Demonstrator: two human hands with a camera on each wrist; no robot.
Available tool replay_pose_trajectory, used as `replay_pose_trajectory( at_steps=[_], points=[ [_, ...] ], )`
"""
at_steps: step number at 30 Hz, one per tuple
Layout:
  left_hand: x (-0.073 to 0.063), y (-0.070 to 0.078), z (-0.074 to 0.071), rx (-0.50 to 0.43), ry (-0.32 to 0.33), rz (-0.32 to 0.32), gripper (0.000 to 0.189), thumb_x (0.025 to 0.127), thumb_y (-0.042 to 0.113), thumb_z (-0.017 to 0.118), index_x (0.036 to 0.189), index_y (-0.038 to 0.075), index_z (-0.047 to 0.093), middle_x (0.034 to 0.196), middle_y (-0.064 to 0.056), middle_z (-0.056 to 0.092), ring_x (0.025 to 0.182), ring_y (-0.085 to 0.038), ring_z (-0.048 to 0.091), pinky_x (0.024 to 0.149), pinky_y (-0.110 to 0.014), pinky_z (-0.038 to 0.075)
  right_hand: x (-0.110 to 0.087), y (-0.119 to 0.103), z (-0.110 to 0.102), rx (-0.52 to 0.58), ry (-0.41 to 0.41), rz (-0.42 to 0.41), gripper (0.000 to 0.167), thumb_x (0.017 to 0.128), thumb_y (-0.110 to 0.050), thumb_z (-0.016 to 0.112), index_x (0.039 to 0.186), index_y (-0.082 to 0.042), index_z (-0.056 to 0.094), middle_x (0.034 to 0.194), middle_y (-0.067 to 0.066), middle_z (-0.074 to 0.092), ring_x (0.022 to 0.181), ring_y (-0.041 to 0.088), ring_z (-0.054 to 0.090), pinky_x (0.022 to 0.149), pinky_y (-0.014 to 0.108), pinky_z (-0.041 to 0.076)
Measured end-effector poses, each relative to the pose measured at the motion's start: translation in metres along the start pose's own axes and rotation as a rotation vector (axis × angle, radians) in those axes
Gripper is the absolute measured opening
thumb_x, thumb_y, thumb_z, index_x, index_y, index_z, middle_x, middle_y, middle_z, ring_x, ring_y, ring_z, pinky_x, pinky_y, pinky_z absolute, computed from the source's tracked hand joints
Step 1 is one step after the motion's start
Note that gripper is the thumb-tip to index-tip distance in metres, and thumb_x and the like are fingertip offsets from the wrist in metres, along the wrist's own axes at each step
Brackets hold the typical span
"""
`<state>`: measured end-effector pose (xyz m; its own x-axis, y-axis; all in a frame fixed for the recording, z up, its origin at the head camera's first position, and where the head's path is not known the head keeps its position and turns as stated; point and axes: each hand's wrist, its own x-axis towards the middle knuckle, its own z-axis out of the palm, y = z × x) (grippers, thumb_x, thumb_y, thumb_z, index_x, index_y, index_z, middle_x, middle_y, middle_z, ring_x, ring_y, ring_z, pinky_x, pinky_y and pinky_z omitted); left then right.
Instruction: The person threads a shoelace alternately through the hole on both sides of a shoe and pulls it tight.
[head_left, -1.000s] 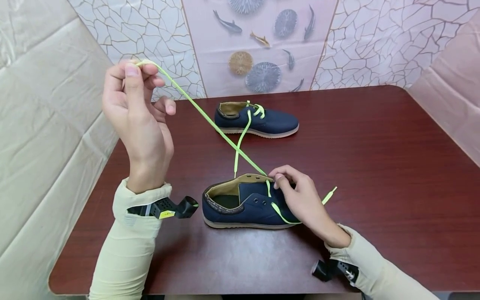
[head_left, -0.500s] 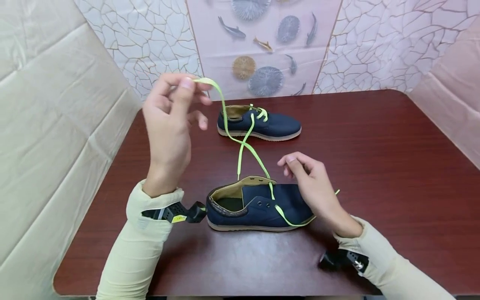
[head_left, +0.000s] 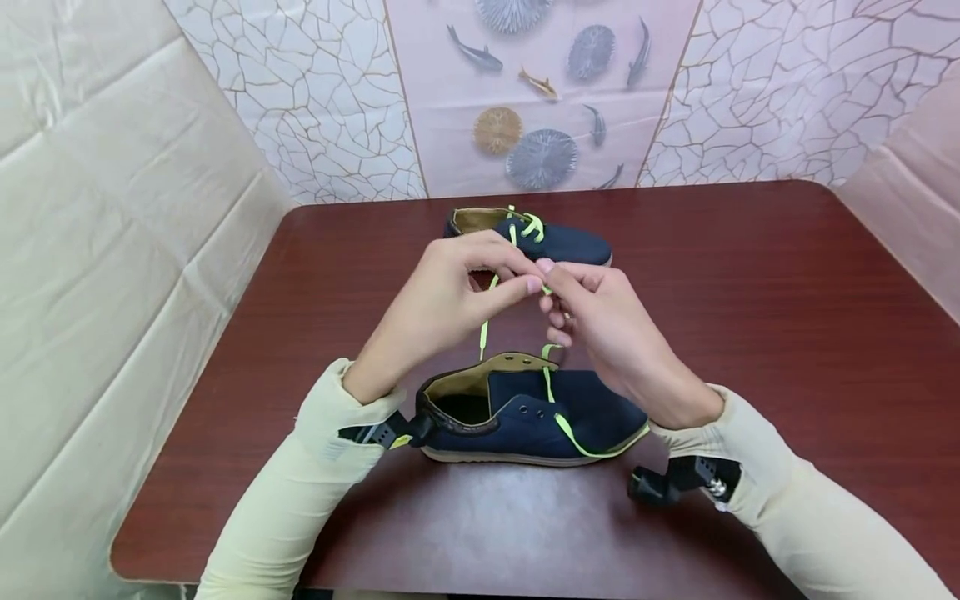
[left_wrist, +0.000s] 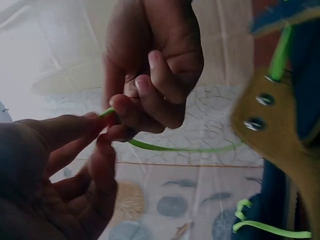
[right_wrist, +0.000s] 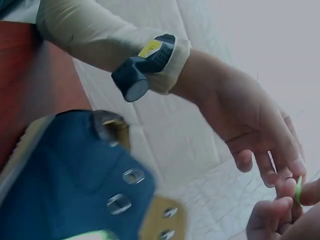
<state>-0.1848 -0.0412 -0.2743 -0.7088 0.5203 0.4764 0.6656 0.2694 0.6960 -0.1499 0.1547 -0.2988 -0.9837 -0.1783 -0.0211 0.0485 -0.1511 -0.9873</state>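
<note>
Above the near navy shoe (head_left: 517, 437), my left hand (head_left: 457, 287) and right hand (head_left: 603, 325) meet fingertip to fingertip. Both pinch a neon-green shoelace (left_wrist: 162, 148), of which a short bit shows between the fingertips in the head view. In the left wrist view the lace runs from the right hand's curled fingers across to the shoe's tan-lined eyelet flap (left_wrist: 265, 107). The right wrist view shows the lace upright between the two hands' fingertips. The shoe lies sideways with its toe to the right, its upper eyelets bare. Another lace part hangs over its near side.
Behind the hands stands a second navy shoe (head_left: 577, 243), partly covered by them, its green lace threaded and one end trailing forward. Both shoes are on a dark red-brown table (head_left: 750, 275). A patterned backdrop (head_left: 540, 100) rises behind the table's far edge.
My left hand, raised high at the left with the lace end, has come down and right to meet the right hand. The right hand has left the shoe's eyelets and moved up to the lace.
</note>
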Motion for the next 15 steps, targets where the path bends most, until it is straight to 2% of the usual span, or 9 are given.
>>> replay_pose_trajectory(
  at_steps=[3,7,11,15],
  points=[
    [0.002,-0.006,0.009,0.103,-0.077,-0.005,0.005,0.094,0.014,0.082,0.098,0.012,0.084,0.09,0.005,0.073,0.081,-0.009,0.06,0.07,-0.027,0.047,-0.002,0.012,-0.011,0.063,-0.013,0.056,0.027,0.11,-0.028,0.058,0.097,-0.007,0.071,0.081,0.0,0.06,0.064,0.011,0.048,0.056,0.02,0.044],
    [0.004,-0.011,0.017,0.136,-0.198,-0.029,0.006,0.095,0.016,0.082,0.099,0.014,0.085,0.091,0.007,0.074,0.084,-0.007,0.061,0.075,-0.025,0.049,-0.007,0.026,-0.03,0.107,-0.044,0.105,0.019,0.11,-0.023,0.059,0.109,-0.008,0.071,0.088,0.001,0.068,0.066,0.01,0.054,0.062,0.02,0.052],
    [0.006,-0.012,0.019,0.171,-0.286,-0.03,0.006,0.095,0.018,0.082,0.1,0.017,0.086,0.089,0.009,0.073,0.082,-0.007,0.06,0.075,-0.026,0.049,-0.01,0.038,-0.042,0.029,-0.101,0.13,0.019,0.111,-0.015,0.056,0.104,-0.009,0.073,0.085,0.001,0.069,0.063,0.009,0.057,0.061,0.022,0.054],
    [0.006,-0.012,0.02,0.248,-0.372,-0.021,0.006,0.096,0.021,0.081,0.1,0.02,0.086,0.09,0.01,0.073,0.081,-0.004,0.062,0.075,-0.025,0.051,-0.012,0.049,-0.045,-0.058,-0.198,0.19,0.027,0.112,-0.014,0.053,0.094,-0.006,0.071,0.078,0.001,0.062,0.06,0.007,0.052,0.051,0.019,0.046]
  ],
)
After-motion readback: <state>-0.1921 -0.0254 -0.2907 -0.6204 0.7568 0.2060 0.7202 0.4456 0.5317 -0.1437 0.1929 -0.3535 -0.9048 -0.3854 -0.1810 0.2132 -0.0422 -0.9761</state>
